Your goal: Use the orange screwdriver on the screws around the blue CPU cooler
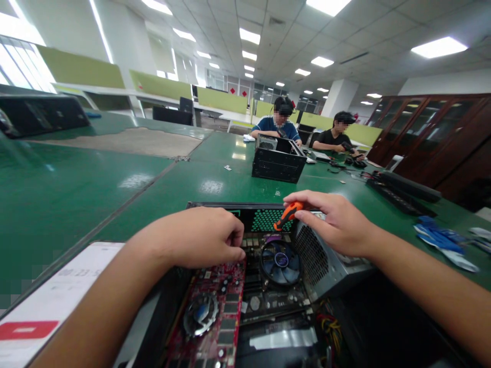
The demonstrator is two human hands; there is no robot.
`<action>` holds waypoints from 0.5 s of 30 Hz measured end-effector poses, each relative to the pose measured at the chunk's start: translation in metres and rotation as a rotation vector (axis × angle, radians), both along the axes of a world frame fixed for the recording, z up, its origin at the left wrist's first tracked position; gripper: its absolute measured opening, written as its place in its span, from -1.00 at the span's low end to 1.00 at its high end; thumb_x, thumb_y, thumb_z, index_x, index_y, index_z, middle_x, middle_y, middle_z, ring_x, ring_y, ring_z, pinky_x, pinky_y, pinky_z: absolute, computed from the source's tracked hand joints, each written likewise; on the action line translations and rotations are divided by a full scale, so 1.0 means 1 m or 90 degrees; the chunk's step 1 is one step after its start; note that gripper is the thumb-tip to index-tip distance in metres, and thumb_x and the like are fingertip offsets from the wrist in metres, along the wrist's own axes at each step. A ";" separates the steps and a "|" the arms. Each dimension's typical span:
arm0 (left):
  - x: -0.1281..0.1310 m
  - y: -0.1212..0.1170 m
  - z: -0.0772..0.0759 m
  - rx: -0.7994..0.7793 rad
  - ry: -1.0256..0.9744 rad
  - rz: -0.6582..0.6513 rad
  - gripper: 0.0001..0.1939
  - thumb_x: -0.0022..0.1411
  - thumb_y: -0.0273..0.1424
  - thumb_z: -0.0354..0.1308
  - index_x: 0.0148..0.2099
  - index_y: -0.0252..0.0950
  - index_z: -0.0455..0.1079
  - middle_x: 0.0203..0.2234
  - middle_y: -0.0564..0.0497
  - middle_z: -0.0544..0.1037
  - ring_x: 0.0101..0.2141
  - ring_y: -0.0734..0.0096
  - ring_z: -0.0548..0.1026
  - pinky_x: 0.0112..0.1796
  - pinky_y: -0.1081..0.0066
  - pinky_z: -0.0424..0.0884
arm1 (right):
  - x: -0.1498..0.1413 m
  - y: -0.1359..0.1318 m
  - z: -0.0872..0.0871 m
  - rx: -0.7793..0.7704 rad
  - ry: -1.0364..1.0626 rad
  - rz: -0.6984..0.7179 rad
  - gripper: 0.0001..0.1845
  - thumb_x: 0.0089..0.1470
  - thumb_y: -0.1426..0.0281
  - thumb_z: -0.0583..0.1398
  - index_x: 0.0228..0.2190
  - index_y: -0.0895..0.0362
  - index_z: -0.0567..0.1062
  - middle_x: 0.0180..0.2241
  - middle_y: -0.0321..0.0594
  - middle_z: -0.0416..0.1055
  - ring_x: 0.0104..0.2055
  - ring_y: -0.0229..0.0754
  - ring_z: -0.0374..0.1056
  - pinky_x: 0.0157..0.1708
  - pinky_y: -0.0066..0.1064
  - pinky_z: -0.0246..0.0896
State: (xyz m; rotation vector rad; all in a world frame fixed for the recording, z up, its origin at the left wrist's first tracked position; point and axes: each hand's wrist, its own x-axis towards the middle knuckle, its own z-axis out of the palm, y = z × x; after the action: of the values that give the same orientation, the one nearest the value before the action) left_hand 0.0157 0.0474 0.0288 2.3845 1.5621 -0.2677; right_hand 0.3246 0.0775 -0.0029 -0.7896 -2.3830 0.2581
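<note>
An open computer case (215, 205) lies in front of me with its inside facing up. My left hand (209, 237) is closed at the far end of the red graphics card (230, 322), thumb and fingers curled together. What they pinch, if anything, is hidden. My right hand (332, 220) grips an orange and black screwdriver (287, 215) above the case's far wall, beside the power supply (314, 260). The screwdriver points down and to the left; its shaft cannot be made out. Between the hands sits the CPU fan (281, 260) on the motherboard (264, 299).
Another open case (278, 163) stands farther across the green table (161, 199). Two people (276, 122) work beyond it. Blue and white gloves (441, 240) lie at right, near black panels (402, 191). At left are a white timer screen (72, 286) and a dark case (44, 115).
</note>
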 end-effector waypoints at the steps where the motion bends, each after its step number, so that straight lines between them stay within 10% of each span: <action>1: 0.000 0.000 0.000 0.000 0.001 0.001 -0.81 0.48 -0.22 0.45 -0.26 -0.07 0.71 -0.35 0.03 0.81 -0.37 0.17 0.65 -0.28 0.18 0.33 | 0.000 0.000 0.000 -0.001 0.002 -0.002 -0.66 0.62 0.36 0.30 0.25 0.06 0.80 0.12 -0.05 0.90 0.10 0.05 0.86 0.20 -0.17 0.77; 15: -0.002 0.001 -0.002 0.008 0.002 -0.004 -0.84 0.45 -0.22 0.44 -0.25 -0.06 0.72 -0.37 0.04 0.79 -0.38 0.16 0.63 -0.28 0.18 0.36 | -0.016 0.008 -0.006 0.015 0.010 -0.057 -0.69 0.63 0.24 0.37 0.21 0.02 0.86 0.04 -0.09 0.90 0.01 0.04 0.81 0.14 -0.15 0.74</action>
State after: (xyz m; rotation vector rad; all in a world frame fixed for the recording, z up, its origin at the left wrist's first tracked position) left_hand 0.0134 0.0485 0.0272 2.4001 1.5627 -0.2633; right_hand 0.3087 0.0850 -0.0084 -0.8767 -2.3249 0.1979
